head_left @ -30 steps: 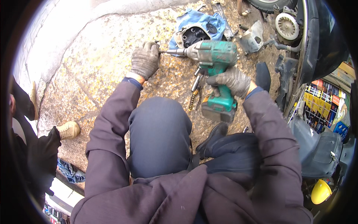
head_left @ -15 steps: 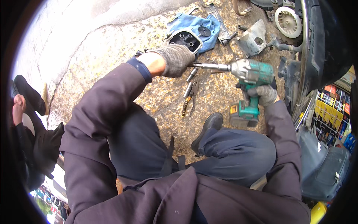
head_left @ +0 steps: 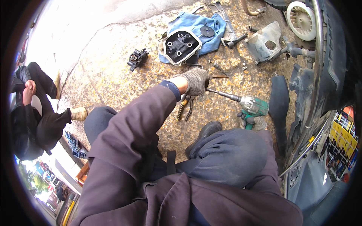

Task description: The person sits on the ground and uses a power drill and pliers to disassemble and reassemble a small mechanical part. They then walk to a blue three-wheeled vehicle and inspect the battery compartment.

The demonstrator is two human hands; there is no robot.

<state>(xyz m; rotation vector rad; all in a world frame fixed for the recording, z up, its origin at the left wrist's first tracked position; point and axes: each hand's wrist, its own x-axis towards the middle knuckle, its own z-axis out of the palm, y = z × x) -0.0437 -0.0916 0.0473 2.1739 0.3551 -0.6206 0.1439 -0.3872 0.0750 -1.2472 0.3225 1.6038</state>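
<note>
My right hand point(head_left: 256, 122), in a grey glove, grips the handle of a green cordless impact wrench point(head_left: 256, 105). Its long metal shaft point(head_left: 224, 93) points left. The tip of that shaft meets my left hand point(head_left: 198, 81), also gloved, whose fingers are closed; what lies inside them is hidden. Just beyond this hand, an oily metal engine cover point(head_left: 183, 46) lies with its hollow side up, partly on a blue cloth point(head_left: 217, 43). Pliers with a yellow-and-black handle point(head_left: 182, 108) rest on the ground beneath my left wrist.
A black toothed gear point(head_left: 206, 31) sits on the cloth. Left of the cover is a small black metal engine part point(head_left: 137, 59). Farther right lie a grey shroud point(head_left: 264, 43), a white fan wheel point(head_left: 301, 20) and a long black panel point(head_left: 279, 105). Another person's clasped hands point(head_left: 29, 90) show at far left.
Both hands and the impact wrench have shifted nearer to me, the left hand also rightward. The engine cover and the small black part are now uncovered. My view has swung somewhat.
</note>
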